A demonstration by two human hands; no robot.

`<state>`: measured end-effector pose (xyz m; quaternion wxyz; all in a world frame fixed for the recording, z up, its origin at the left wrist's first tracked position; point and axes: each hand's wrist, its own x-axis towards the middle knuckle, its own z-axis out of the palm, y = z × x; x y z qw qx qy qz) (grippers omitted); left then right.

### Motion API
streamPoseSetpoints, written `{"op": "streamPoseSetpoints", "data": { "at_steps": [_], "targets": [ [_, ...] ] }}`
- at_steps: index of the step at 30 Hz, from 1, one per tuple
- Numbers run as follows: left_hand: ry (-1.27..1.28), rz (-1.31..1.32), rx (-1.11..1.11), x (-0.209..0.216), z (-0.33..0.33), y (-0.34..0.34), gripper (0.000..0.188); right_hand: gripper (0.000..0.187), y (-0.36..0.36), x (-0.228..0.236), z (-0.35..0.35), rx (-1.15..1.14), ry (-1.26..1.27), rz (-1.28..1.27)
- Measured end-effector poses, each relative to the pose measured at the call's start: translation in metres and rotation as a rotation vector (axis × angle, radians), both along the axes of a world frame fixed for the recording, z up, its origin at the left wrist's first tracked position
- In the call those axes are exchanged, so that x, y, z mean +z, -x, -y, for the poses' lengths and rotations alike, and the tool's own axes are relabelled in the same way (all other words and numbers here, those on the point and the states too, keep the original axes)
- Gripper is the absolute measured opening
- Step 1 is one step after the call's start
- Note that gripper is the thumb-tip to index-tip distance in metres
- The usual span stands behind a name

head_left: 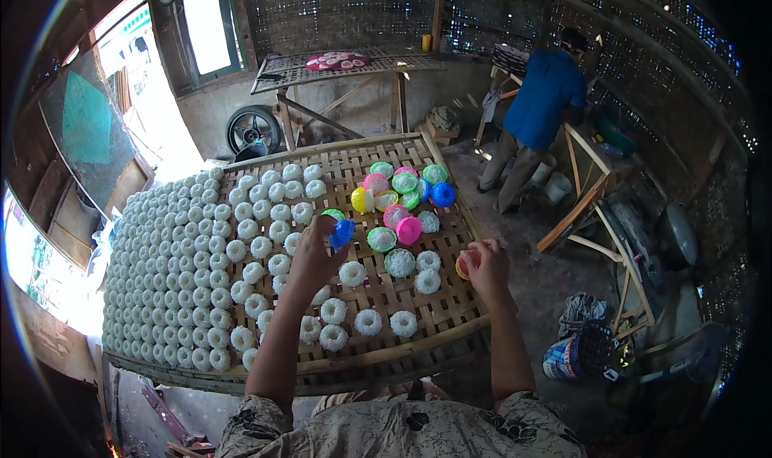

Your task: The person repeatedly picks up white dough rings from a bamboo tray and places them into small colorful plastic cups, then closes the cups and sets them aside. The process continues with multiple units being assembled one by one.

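Observation:
My left hand is closed on a small blue plastic mould, held over the woven bamboo rack. A green-rimmed mould shows just beyond those fingers; whether the hand touches it I cannot tell. By the rack's right edge, my right hand grips a red-orange mould, mostly hidden by the fingers. Between the hands lie several pink, green, yellow and blue moulds, including a pink mould, some filled with white grains. White ring-shaped cakes cover the left side in dense rows, with looser ones nearer me.
At the far right a person in a blue shirt stands at a wooden bench. Behind the rack are another bamboo table and a wheel. A patterned bucket stands on the floor at right.

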<state>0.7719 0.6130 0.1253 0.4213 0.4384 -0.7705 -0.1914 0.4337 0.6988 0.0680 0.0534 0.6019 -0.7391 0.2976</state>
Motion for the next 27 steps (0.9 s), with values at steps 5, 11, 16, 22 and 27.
{"op": "streamPoseSetpoints", "data": {
  "at_steps": [5,11,16,22,27],
  "targets": [
    [-0.437,-0.587,-0.166,-0.01,-0.007,-0.016,0.04,0.045,-0.014,0.006,-0.018,0.172,-0.127,0.056],
    [-0.935,-1.258,-0.308,-0.038,-0.026,-0.011,0.034,0.054,-0.028,0.023,0.014,0.32,0.077,0.262],
    [-1.049,-1.397,-0.38,-0.042,-0.032,0.0,0.036,0.054,-0.075,0.021,0.078,0.512,0.016,0.144],
    [-1.121,-1.539,-0.473,-0.036,-0.057,-0.02,0.041,0.057,-0.101,0.045,0.093,0.534,-0.107,0.173],
    [-1.217,-1.622,-0.625,-0.038,-0.067,-0.014,0.059,0.06,-0.167,0.083,0.08,1.025,-0.335,0.353]
  ]
}}
